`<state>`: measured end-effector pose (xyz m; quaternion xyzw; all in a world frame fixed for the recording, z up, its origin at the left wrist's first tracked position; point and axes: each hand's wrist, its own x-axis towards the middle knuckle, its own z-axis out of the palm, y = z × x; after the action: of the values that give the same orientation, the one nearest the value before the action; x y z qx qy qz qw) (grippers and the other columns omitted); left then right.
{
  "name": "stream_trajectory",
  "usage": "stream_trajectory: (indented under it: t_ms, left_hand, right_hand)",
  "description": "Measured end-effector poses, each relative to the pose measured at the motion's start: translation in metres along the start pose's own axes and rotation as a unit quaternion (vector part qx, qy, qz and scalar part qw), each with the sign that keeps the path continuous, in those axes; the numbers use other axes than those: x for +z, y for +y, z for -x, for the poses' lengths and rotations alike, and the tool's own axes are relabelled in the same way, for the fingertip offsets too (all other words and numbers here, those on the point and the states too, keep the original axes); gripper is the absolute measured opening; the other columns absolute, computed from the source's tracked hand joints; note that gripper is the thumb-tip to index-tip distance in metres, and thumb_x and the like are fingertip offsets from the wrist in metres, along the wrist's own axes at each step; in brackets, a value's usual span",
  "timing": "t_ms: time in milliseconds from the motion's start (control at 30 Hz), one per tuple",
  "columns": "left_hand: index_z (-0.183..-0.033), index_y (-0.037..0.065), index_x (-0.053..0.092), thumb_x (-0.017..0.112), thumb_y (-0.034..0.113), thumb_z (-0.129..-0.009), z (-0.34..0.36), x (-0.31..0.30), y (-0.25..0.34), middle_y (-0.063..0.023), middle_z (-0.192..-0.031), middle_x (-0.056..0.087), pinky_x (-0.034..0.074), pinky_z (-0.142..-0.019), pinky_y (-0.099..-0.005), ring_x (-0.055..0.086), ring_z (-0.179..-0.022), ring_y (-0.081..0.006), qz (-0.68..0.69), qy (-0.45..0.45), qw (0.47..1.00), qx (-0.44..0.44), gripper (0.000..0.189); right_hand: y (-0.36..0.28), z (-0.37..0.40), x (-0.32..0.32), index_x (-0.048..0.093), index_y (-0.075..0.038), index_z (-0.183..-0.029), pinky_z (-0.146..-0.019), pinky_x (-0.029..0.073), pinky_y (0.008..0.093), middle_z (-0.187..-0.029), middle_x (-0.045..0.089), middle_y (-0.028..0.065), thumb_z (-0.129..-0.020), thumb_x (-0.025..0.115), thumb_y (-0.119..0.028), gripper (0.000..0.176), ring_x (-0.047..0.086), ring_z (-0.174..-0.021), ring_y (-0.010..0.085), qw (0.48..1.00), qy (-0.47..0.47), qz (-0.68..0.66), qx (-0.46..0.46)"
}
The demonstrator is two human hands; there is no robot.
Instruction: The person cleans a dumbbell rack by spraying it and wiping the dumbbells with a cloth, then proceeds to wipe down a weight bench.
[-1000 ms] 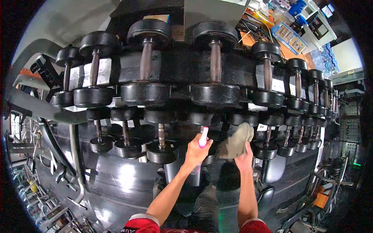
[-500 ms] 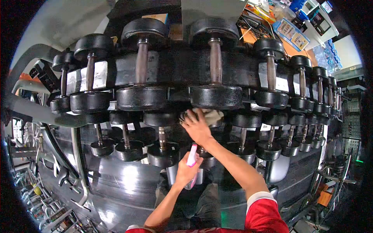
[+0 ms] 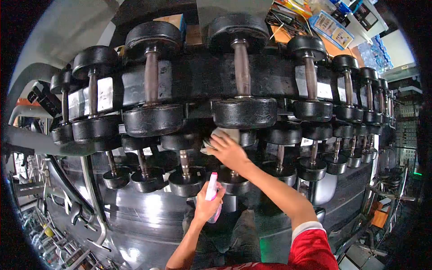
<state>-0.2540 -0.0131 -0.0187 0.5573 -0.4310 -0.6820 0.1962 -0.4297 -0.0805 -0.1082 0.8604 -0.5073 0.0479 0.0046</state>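
Observation:
A pink and white spray bottle (image 3: 211, 191) is in my left hand (image 3: 208, 203), its fingers wrapped round the neck. My right hand (image 3: 228, 151) presses a light cloth (image 3: 232, 133) on the lower row, at the back end of a dumbbell (image 3: 236, 183) below the large upper dumbbell (image 3: 243, 72). The fingers lie over the cloth, and part of it hangs out at their left. Just left of my hands is another lower dumbbell (image 3: 185, 182) with a metal handle.
The two-tier rack of black dumbbells (image 3: 152, 76) spans the view. Behind it on the right, an orange desk (image 3: 330, 47) holds cables and packets. A metal gym machine frame (image 3: 92, 189) stands at left, and an orange box (image 3: 380, 215) lies at right.
My left hand and the bottle have moved slightly left and down. The right hand has shifted a little with the cloth, which now shows less to the right of the fingers. The view has shifted slightly.

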Motion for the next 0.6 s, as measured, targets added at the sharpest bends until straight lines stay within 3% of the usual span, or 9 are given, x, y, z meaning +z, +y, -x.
stream_trajectory:
  t_ms: [67, 133, 200, 267, 333, 367, 467, 567, 600]
  left_hand:
    - [-0.096, 0.003, 0.054, 0.065, 0.012, -0.086, 0.001, 0.0, -0.001, -0.0037, -0.079, 0.061, 0.046, -0.051, -0.0237, 0.056, -0.057, -0.0076, 0.013, -0.005, 1.0, -0.014, 0.017]
    - [-0.095, 0.003, 0.054, 0.066, 0.012, -0.085, 0.0, -0.001, 0.0, -0.0034, -0.079, 0.061, 0.046, -0.052, -0.0236, 0.056, -0.058, -0.0076, -0.007, -0.011, 0.999, -0.03, 0.017]
    - [-0.095, 0.003, 0.054, 0.066, 0.012, -0.085, 0.0, 0.0, 0.001, -0.0035, -0.079, 0.061, 0.046, -0.052, -0.0236, 0.056, -0.058, -0.0075, -0.008, -0.014, 1.0, -0.023, 0.017]
    - [-0.095, 0.003, 0.054, 0.066, 0.012, -0.085, 0.001, 0.002, 0.002, -0.0036, -0.08, 0.062, 0.046, -0.052, -0.0237, 0.056, -0.058, -0.0075, -0.01, -0.019, 1.0, -0.021, 0.017]
    - [-0.095, 0.004, 0.054, 0.066, 0.011, -0.085, 0.001, 0.003, 0.003, -0.0033, -0.08, 0.062, 0.047, -0.053, -0.0238, 0.057, -0.058, -0.0075, -0.019, -0.025, 0.999, -0.017, 0.017]
    - [-0.095, 0.004, 0.054, 0.066, 0.011, -0.085, 0.001, 0.003, 0.002, -0.0033, -0.08, 0.062, 0.047, -0.053, -0.0238, 0.057, -0.058, -0.0075, -0.019, -0.026, 0.999, -0.017, 0.017]
    - [-0.095, 0.004, 0.054, 0.066, 0.011, -0.085, 0.004, 0.002, 0.0, -0.003, -0.08, 0.062, 0.046, -0.052, -0.0237, 0.056, -0.058, -0.0074, -0.014, -0.024, 0.999, -0.017, 0.017]
    - [-0.094, 0.004, 0.054, 0.066, 0.01, -0.084, 0.007, -0.001, 0.0, -0.0027, -0.08, 0.062, 0.046, -0.052, -0.0234, 0.056, -0.058, -0.0072, -0.01, -0.015, 1.0, -0.019, 0.017]
    - [-0.094, 0.004, 0.054, 0.066, 0.01, -0.084, 0.008, -0.002, -0.001, -0.0026, -0.08, 0.062, 0.046, -0.052, -0.0232, 0.056, -0.058, -0.0071, -0.002, -0.011, 1.0, -0.02, 0.017]
  right_hand:
    - [0.016, 0.026, -0.023, 0.056, -0.019, -0.121, -0.11, 0.027, 0.0483, -0.128, 0.054, 0.0043, -0.079, 0.054, -0.012, 0.043, 0.043, -0.128, 0.0265, 0.996, 0.028, -0.06, 0.067]
    - [0.021, 0.058, -0.015, 0.06, -0.018, -0.117, -0.103, 0.039, 0.0428, -0.12, 0.058, 0.0085, -0.076, 0.056, -0.006, 0.043, 0.051, -0.118, 0.0307, 0.957, 0.057, -0.104, 0.266]
    - [0.024, 0.074, 0.016, 0.055, -0.007, -0.118, -0.09, 0.047, 0.0418, -0.104, 0.063, 0.0188, -0.088, 0.049, -0.001, 0.031, 0.055, -0.105, 0.0407, 0.842, 0.291, -0.225, 0.396]
    - [0.023, 0.073, 0.017, 0.05, -0.004, -0.122, -0.083, 0.047, 0.0424, -0.108, 0.06, 0.0253, -0.094, 0.045, -0.007, 0.029, 0.055, -0.103, 0.045, 0.711, 0.21, -0.363, 0.564]
    - [0.032, 0.066, 0.022, 0.046, -0.003, -0.125, -0.077, 0.046, 0.044, -0.107, 0.059, 0.0289, -0.097, 0.042, -0.011, 0.03, 0.056, -0.099, 0.047, 0.676, 0.261, -0.351, 0.592]
    - [0.042, 0.067, 0.039, 0.046, -0.001, -0.126, -0.078, 0.046, 0.0438, -0.109, 0.059, 0.0284, -0.097, 0.041, -0.014, 0.032, 0.055, -0.1, 0.0473, 0.7, 0.286, -0.3, 0.581]
    - [0.045, 0.064, 0.042, 0.044, 0.001, -0.127, -0.08, 0.046, 0.0433, -0.11, 0.059, 0.0289, -0.097, 0.043, -0.013, 0.033, 0.056, -0.102, 0.0459, 0.664, 0.264, -0.319, 0.622]
    - [0.027, 0.055, 0.007, 0.047, 0.002, -0.126, -0.085, 0.045, 0.043, -0.113, 0.058, 0.0284, -0.096, 0.045, -0.011, 0.033, 0.054, -0.108, 0.0446, 0.671, 0.281, -0.35, 0.591]
    - [0.018, 0.056, 0.008, 0.051, 0.001, -0.122, -0.089, 0.045, 0.0428, -0.115, 0.058, 0.027, -0.093, 0.049, -0.006, 0.03, 0.055, -0.109, 0.0428, 0.702, 0.284, -0.317, 0.57]
